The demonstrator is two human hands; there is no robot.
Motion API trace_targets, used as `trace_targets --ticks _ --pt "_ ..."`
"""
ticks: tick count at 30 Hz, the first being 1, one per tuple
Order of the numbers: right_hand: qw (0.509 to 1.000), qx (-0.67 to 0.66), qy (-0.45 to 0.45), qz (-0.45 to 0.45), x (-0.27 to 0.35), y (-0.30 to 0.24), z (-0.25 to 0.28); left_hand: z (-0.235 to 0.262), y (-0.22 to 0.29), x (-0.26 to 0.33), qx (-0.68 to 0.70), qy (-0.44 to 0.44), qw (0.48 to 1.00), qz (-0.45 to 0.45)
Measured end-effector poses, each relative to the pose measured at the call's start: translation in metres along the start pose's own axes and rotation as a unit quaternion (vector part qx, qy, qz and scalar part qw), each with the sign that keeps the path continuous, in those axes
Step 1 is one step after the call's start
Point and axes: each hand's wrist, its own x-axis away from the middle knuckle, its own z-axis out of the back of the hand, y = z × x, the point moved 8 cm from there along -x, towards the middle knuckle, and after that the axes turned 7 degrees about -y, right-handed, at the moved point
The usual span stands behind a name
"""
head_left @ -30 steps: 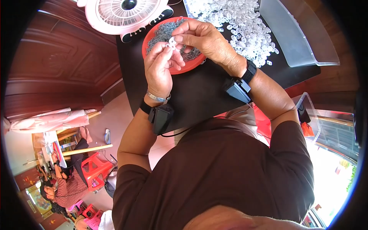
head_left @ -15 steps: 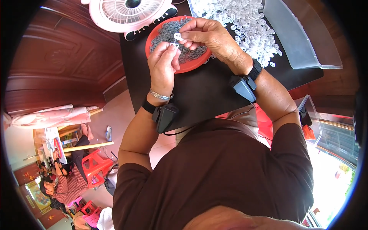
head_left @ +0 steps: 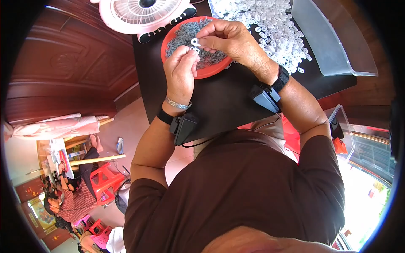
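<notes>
My right hand (head_left: 223,39) pinches a small white oval plastic piece with a hole (head_left: 195,41) between thumb and fingers. Just below it, my left hand (head_left: 181,65) grips a similar small white plastic piece (head_left: 194,49) at its fingertips. The two pieces are very close; whether they touch I cannot tell. Both hands are over the front part of a round red basin (head_left: 209,72), which holds a heap of small grey screw-like parts (head_left: 187,33). A large pile of white oval plastic pieces (head_left: 274,27) spreads over the black table to the right of the basin.
A pink fan (head_left: 145,19) stands behind the basin at the left. A translucent plastic bin (head_left: 316,38) lies right of the pile on the black table (head_left: 211,101). At far left, a person in a striped top (head_left: 78,202) sits near a red stool (head_left: 107,181).
The white piece in my right hand has turned, and its hole now shows more plainly. My left hand has shifted very slightly; both hands keep their hold.
</notes>
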Motion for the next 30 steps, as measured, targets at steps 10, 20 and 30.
trace_targets --ticks 10,20,30 --pt "0.998 0.043 -0.046 -0.012 0.001 -0.002 -0.009 -0.001 -0.001 0.001 0.014 -0.025 1.000 -0.008" --pt "0.996 0.074 -0.053 0.003 0.003 -0.006 -0.015 -0.003 0.000 0.000 0.017 -0.019 1.000 0.002" --pt "0.980 0.186 -0.070 0.023 0.003 -0.010 -0.020 0.001 -0.009 -0.001 0.005 -0.022 0.998 0.059"
